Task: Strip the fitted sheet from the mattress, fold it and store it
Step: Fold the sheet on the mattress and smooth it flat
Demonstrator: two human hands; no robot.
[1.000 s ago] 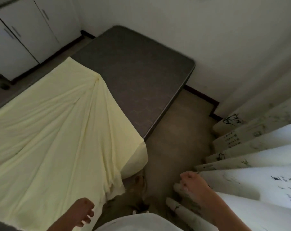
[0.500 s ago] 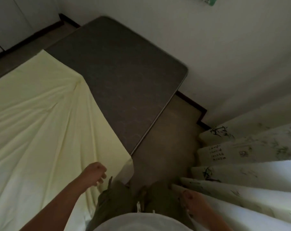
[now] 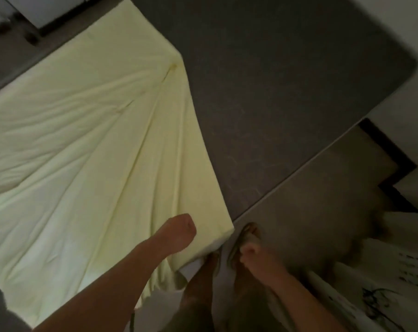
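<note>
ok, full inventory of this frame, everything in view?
pale yellow fitted sheet: one, pale yellow, over the mattress's left part, far right corner off.
dark grey mattress: one, dark grey, bare at upper right.
white cabinet fronts: count unclear, white, top left.
grey-brown floor: right of the mattress.
white wall: top right.
white pleated fabric with black ink prints: lower right.
legs in dark trousers: two, bottom centre.
left hand: curled, over the sheet's near corner.
right hand: curled, blurred, beside that corner.

The left hand [image 3: 179, 232] has moved forward onto the sheet [image 3: 83, 152] near the mattress [image 3: 275, 92] corner; the right hand [image 3: 251, 252] has left the curtain [image 3: 395, 271]
</note>
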